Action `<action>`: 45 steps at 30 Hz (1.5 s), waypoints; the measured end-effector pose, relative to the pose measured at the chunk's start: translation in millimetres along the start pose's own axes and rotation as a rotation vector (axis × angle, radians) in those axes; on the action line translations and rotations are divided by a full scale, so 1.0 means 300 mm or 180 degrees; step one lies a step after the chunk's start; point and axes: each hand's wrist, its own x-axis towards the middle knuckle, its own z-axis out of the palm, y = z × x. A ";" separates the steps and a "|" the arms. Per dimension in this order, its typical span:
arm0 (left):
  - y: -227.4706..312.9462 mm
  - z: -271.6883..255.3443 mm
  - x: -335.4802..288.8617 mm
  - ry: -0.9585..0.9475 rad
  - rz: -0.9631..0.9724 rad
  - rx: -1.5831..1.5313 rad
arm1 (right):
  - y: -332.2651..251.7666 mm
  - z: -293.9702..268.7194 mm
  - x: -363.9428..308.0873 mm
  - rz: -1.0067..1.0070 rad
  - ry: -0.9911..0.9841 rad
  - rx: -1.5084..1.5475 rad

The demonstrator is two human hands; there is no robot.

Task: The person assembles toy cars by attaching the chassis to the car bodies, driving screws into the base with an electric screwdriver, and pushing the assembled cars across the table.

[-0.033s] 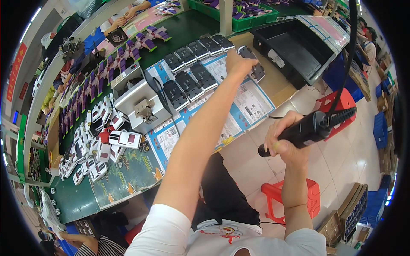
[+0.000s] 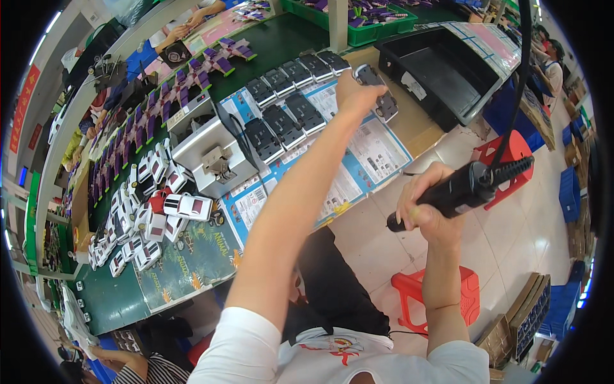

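Observation:
My right hand (image 2: 430,214) is wrapped round a black electric screwdriver (image 2: 462,191), held off the table's front edge with its nose pointing left and its cable rising from the rear. At the far right of the table, my left hand (image 2: 358,96) grips an upturned toy car (image 2: 386,106) with a dark underside; the fingertips are partly hidden. Beside it, more upturned toy cars (image 2: 282,126) lie in two rows, black chassis up, on printed blue-and-white sheets (image 2: 364,160).
A grey metal fixture (image 2: 208,153) stands left of the rows, near a heap of white toy cars (image 2: 153,224). Right of my left hand is a black bin (image 2: 441,77). Purple-and-green parts (image 2: 137,128) line the back. Red stools (image 2: 460,294) stand on the floor.
My left forearm and hand have shifted very slightly left. The right hand and screwdriver look almost unmoved.

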 end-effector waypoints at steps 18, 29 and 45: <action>-0.314 -0.979 -1.014 0.0819 -0.0556 -0.2526 | 0.213 0.709 0.294 -0.1152 -0.0452 0.1142; -0.329 -0.989 -1.001 0.0760 -0.0683 -0.2516 | 0.338 0.888 0.353 -0.1406 -0.0597 -0.0292; -0.337 -0.976 -0.991 0.0728 -0.0458 -0.2679 | 0.241 0.846 0.211 -0.0252 -0.0922 0.1177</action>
